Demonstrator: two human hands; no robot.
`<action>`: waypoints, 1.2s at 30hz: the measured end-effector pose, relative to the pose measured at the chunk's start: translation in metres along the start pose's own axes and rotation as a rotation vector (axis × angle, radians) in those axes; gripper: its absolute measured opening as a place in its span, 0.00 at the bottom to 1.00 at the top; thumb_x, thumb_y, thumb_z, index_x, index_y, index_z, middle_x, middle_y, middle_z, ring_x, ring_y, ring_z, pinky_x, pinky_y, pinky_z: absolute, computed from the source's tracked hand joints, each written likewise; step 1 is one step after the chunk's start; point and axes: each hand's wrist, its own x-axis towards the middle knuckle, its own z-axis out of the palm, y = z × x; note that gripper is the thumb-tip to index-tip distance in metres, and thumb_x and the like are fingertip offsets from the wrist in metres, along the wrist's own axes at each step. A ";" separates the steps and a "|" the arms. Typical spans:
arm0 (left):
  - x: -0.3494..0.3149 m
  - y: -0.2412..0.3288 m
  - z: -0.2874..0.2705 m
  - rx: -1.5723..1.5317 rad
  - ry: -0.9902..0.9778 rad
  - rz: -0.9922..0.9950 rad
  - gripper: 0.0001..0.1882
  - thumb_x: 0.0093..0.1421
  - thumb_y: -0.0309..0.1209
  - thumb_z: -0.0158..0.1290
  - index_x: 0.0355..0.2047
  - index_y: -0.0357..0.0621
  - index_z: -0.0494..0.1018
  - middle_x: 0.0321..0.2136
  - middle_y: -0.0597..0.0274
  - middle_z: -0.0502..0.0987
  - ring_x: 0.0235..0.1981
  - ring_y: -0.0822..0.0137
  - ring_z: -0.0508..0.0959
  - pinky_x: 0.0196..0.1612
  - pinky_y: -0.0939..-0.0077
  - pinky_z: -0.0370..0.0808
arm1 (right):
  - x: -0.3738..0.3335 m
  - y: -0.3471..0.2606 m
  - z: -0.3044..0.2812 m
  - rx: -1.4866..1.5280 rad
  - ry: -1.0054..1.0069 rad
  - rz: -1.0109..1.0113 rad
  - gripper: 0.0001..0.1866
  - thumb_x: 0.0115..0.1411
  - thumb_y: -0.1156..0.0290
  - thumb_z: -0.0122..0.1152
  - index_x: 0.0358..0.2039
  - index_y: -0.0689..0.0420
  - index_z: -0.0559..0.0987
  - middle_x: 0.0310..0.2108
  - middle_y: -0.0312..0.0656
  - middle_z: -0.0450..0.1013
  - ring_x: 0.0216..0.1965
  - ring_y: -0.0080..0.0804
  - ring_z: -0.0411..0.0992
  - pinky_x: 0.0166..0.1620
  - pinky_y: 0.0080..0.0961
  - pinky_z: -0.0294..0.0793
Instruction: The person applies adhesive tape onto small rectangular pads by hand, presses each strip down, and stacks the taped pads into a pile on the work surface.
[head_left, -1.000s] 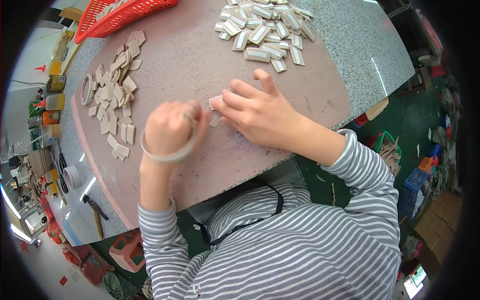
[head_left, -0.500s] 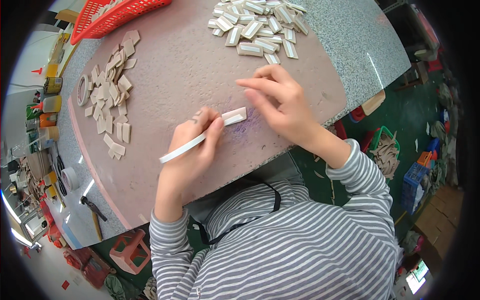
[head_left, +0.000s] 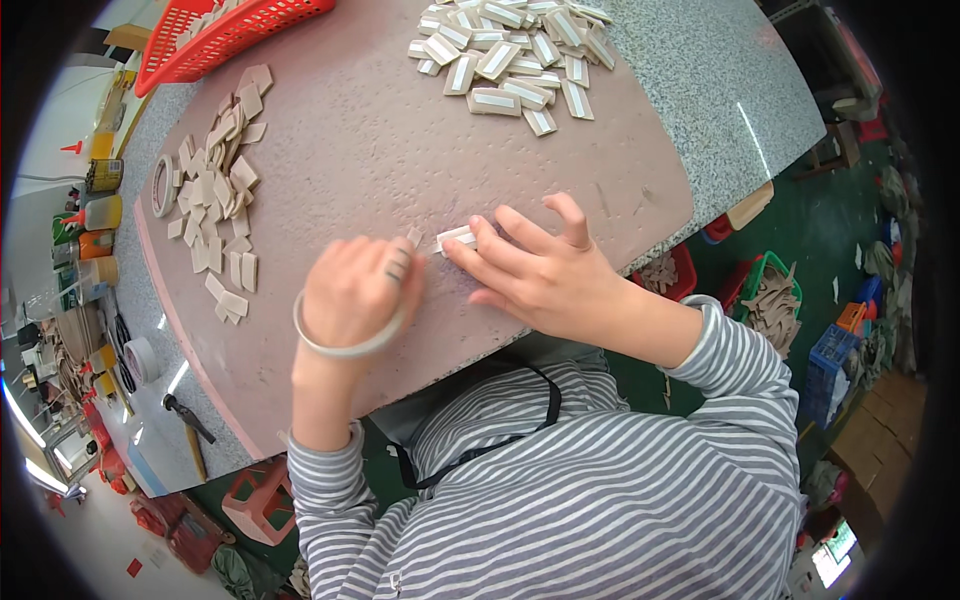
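Observation:
My left hand point(head_left: 355, 290), blurred by motion, has curled fingers. A narrow ring of white tape point(head_left: 350, 350) sits round it near the wrist. A thin pale strip runs between its fingers and a small beige rectangular piece point(head_left: 456, 238). White tape covers part of that piece's top. My right hand point(head_left: 545, 262) rests its fingertips on the piece against the mat, fingers spread and thumb apart from it. Far right of centre lies a heap of beige pieces with white strips point(head_left: 498, 70). Plain beige pieces point(head_left: 215, 185) are heaped at the left.
A pinkish mat point(head_left: 340, 150) covers the speckled table. A red basket point(head_left: 215, 55) stands far left. Tape rolls point(head_left: 164, 185) and a hammer point(head_left: 188, 425) lie along the left. Below the right edge are a green basket of scraps point(head_left: 770, 305) and a blue crate point(head_left: 828, 365).
My right hand has come down and left onto the beige piece. The left hand has drawn back leftward from it, and the tape ring has turned to show its round opening.

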 end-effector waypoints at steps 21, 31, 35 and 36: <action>0.022 -0.143 -0.026 -0.006 0.417 -0.523 0.15 0.64 0.22 0.53 0.51 0.36 0.69 0.49 0.34 0.78 0.49 0.36 0.80 0.51 0.48 0.76 | 0.269 0.045 0.116 0.332 0.320 -0.137 0.26 0.59 0.78 0.60 0.60 0.57 0.78 0.65 0.49 0.72 0.64 0.49 0.71 0.70 0.47 0.65; -0.026 -0.052 0.031 0.180 0.317 -0.230 0.21 0.59 0.20 0.57 0.54 0.35 0.72 0.44 0.41 0.82 0.50 0.41 0.81 0.55 0.50 0.77 | 0.139 0.026 0.048 0.007 0.023 -0.120 0.15 0.62 0.64 0.65 0.45 0.59 0.82 0.46 0.44 0.76 0.58 0.42 0.71 0.65 0.49 0.65; -0.031 -0.018 0.012 -0.085 0.297 -0.236 0.22 0.60 0.21 0.60 0.55 0.38 0.72 0.42 0.42 0.82 0.45 0.43 0.82 0.51 0.52 0.78 | 0.076 0.019 0.032 0.226 0.171 -0.036 0.15 0.62 0.63 0.66 0.45 0.59 0.82 0.42 0.41 0.75 0.52 0.40 0.71 0.63 0.48 0.62; -0.028 -0.020 0.011 -0.160 0.309 -0.303 0.21 0.61 0.22 0.61 0.54 0.39 0.72 0.42 0.42 0.82 0.44 0.45 0.82 0.50 0.53 0.78 | 0.073 0.023 0.032 0.218 0.169 -0.025 0.15 0.62 0.63 0.66 0.45 0.59 0.82 0.42 0.41 0.75 0.52 0.40 0.71 0.63 0.48 0.62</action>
